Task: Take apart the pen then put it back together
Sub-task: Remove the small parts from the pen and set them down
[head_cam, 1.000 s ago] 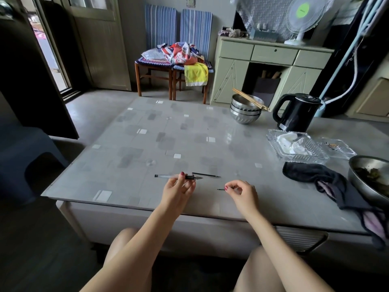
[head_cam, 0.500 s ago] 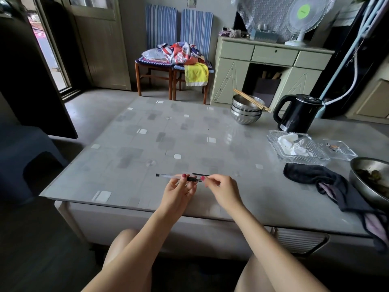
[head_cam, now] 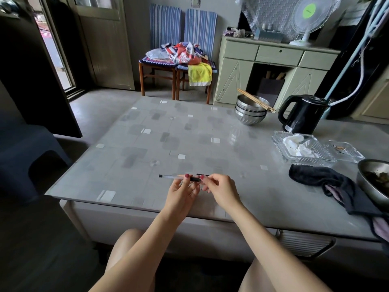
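The pen barrel (head_cam: 171, 176) is a clear tube with a black end cap at its left and a black grip section at its right. It lies horizontally just above the table's near edge. My left hand (head_cam: 182, 191) pinches it at the grip section. My right hand (head_cam: 219, 189) meets the barrel's right end, its fingers closed on a small part that I cannot make out. A thin dark refill (head_cam: 202, 175) peeks out on the table just behind my right fingers.
On the glass-topped table (head_cam: 168, 144) stand stacked steel bowls (head_cam: 250, 113) with chopsticks, a black kettle (head_cam: 303, 114), two glass dishes (head_cam: 303, 149), a dark cloth (head_cam: 328, 183) and a steel bowl (head_cam: 373, 182) at the right edge. Chairs stand behind.
My right hand moved left from the table surface, where it picked up a small part, to the right end of the barrel. My left hand keeps hold of the barrel.
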